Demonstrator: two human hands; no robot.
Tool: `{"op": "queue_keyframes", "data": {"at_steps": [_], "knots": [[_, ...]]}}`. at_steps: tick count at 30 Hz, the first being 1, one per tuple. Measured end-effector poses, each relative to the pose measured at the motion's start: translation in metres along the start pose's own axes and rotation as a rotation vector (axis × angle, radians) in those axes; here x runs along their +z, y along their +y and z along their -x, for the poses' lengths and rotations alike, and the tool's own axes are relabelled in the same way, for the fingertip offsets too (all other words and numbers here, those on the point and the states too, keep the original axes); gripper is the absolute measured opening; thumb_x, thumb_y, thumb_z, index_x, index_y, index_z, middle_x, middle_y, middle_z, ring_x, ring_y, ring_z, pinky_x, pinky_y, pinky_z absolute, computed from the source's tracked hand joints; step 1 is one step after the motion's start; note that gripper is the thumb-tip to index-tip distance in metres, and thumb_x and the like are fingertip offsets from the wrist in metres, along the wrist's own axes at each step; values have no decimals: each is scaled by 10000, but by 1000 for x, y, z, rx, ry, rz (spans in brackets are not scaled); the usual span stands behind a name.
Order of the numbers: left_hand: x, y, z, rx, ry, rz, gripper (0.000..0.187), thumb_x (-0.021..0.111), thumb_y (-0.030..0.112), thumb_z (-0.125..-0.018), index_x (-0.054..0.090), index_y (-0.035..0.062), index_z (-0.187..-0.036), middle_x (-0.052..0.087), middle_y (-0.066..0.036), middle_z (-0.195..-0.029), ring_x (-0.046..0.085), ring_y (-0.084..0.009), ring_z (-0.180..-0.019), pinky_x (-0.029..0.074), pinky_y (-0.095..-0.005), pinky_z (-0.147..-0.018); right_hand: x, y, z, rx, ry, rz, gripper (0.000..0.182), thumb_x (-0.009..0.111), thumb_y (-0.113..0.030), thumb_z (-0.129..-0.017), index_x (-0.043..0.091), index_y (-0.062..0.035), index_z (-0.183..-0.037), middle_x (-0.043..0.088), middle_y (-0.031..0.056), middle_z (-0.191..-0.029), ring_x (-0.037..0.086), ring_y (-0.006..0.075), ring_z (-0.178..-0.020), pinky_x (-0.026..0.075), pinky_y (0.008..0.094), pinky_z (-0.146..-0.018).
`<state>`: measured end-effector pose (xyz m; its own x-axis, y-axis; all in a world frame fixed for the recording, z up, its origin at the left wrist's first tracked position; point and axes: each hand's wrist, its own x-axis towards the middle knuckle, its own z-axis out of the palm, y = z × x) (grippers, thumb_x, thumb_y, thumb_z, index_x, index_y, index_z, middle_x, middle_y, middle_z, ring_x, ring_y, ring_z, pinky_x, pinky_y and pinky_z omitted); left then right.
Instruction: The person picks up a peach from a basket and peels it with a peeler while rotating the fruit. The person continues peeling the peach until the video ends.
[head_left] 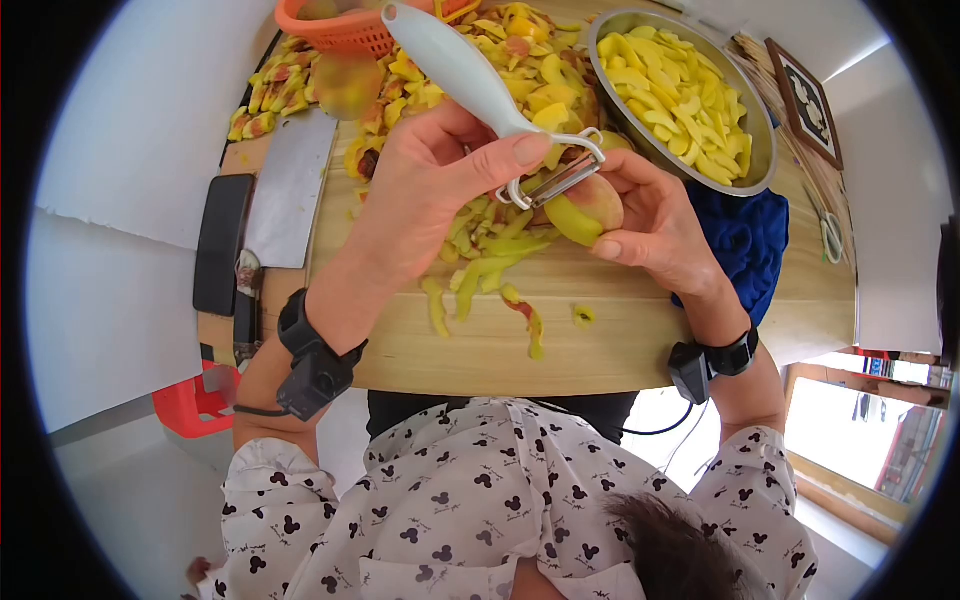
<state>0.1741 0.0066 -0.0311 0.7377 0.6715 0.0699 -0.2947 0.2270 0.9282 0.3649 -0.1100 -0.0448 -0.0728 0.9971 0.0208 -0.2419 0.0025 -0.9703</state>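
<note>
My left hand (430, 165) is closed around the white handle of a peeler (470, 80), thumb pressed along its neck. The peeler's metal blade lies against a partly peeled peach (588, 208), yellow-green where bare and reddish where skin shows. My right hand (655, 215) grips that peach from the right, thumb at its lower edge and fingers behind it. Below the hands, long strips of peel (490, 265) lie on the wooden table (600, 350). Behind the hands spreads a heap of peels and fruit scraps (545, 75), partly hidden by them.
A metal bowl (765, 160) of yellow slices stands back right, above a blue cloth (740, 240) and scissors (831, 235). An orange basket (350, 35) is at the back left. A knife with a wide blade (290, 190) and a black phone (222, 245) lie left.
</note>
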Motion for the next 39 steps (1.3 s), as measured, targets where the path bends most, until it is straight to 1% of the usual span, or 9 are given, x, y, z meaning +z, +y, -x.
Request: {"op": "queue_keyframes", "data": {"at_steps": [2, 4, 11, 13, 16, 23, 29, 34, 39], "knots": [[2, 4, 2, 19, -3, 9, 264, 722, 185, -816, 635, 16, -1000, 635, -20, -895, 576, -58, -797, 454, -209, -703, 0, 0, 0, -7, 13, 15, 595, 788, -70, -705, 478, 23, -1204, 563, 95, -1156, 530, 161, -1093, 421, 306, -977], [2, 9, 4, -29, -88, -69, 289, 697, 141, -824, 601, 28, -1072, 619, -22, -1004, 561, -84, -920, 443, -238, -805, 0, 1, 0, -18, 34, 50, 594, 798, -83, -702, 490, 36, -1195, 564, 87, -1150, 527, 154, -1084, 419, 300, -973], [8, 1, 8, -72, -132, -46, 326, 712, 118, -803, 598, 41, -1098, 599, -9, -1062, 568, -78, -900, 466, -228, -752, 3, -5, 1, 21, 34, 61, 549, 803, -73, -700, 515, 37, -1154, 569, 71, -1132, 534, 130, -1052, 432, 280, -947], [8, -4, 7, -23, -167, -134, 330, 714, 110, -800, 594, 34, -1097, 601, -12, -1055, 574, -75, -892, 474, -222, -733, 4, -6, 1, 20, 41, 102, 511, 799, -45, -697, 524, 33, -1120, 571, 68, -1117, 542, 118, -1026, 443, 270, -929], [11, -1, 8, -78, -183, -103, 327, 709, 99, -803, 590, 29, -1100, 606, -13, -1038, 576, -76, -902, 475, -222, -748, 6, -6, 1, 16, 38, 127, 482, 795, -26, -696, 529, 30, -1093, 573, 64, -1092, 548, 113, -1004, 452, 266, -913], [10, -2, 8, -73, -170, -89, 303, 704, 76, -803, 605, 21, -1085, 623, -16, -997, 588, -82, -884, 477, -226, -758, 4, -3, 3, 1, 35, 168, 467, 794, -16, -694, 531, 25, -1078, 573, 50, -1056, 556, 110, -973, 461, 262, -892], [1, -3, 5, -74, -113, -135, 255, 696, 91, -813, 625, 17, -1047, 640, -29, -981, 595, -85, -879, 478, -232, -764, 6, 4, 3, -32, 22, 206, 491, 820, -55, -673, 533, 22, -1065, 581, 55, -1041, 557, 111, -973, 476, 266, -867], [-5, -6, 1, -61, -80, -101, 266, 687, 130, -823, 622, 15, -1054, 641, -36, -988, 594, -100, -900, 473, -244, -777, 14, -1, 2, -24, 30, 123, 478, 816, -83, -690, 537, 18, -1064, 583, 55, -1042, 561, 117, -967, 474, 255, -852], [3, 0, 6, -75, -166, -41, 295, 700, 136, -811, 615, 24, -1070, 628, -33, -1012, 582, -100, -919, 463, -250, -799, 5, -2, 3, 5, 47, 143, 462, 806, -96, -708, 539, 20, -1068, 583, 46, -1021, 560, 108, -945, 465, 243, -844]]}}
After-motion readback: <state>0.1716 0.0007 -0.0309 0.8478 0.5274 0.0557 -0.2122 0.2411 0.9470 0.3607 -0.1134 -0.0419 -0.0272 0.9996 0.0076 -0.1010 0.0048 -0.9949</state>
